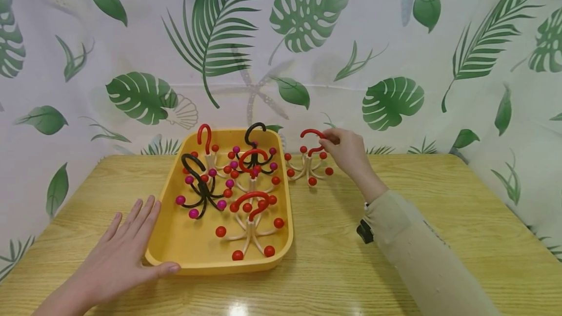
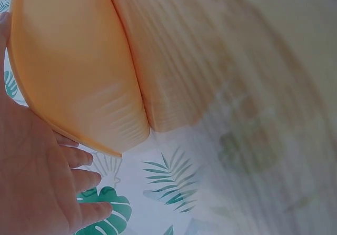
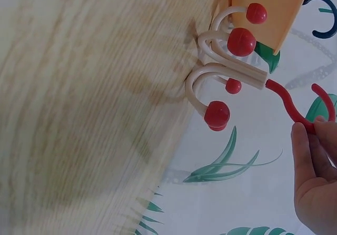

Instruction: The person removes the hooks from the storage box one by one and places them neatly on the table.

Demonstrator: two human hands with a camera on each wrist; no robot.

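My right hand (image 1: 347, 152) pinches the red hook (image 1: 312, 132) of a multi-armed hanger, whose cream arms (image 1: 309, 165) curve out to red balls. The right wrist view shows thumb and fingers on the red hook (image 3: 303, 121), with the curved arms (image 3: 226, 66) low over the table, just right of the tray. My left hand (image 1: 118, 252) rests at the near left of a yellow tray (image 1: 193, 247), fingers straight along its side, thumb over the front rim. In the left wrist view, the hand (image 2: 37, 166) lies against the tray's wall (image 2: 79, 66).
Inside the tray stand three red-hooked hangers, one at the front (image 1: 251, 228), and two black ones, one at left (image 1: 203, 191) and one at the back (image 1: 253, 157) with magenta balls. A leaf-patterned curtain (image 1: 333, 67) hangs behind the wooden table (image 1: 333, 257).
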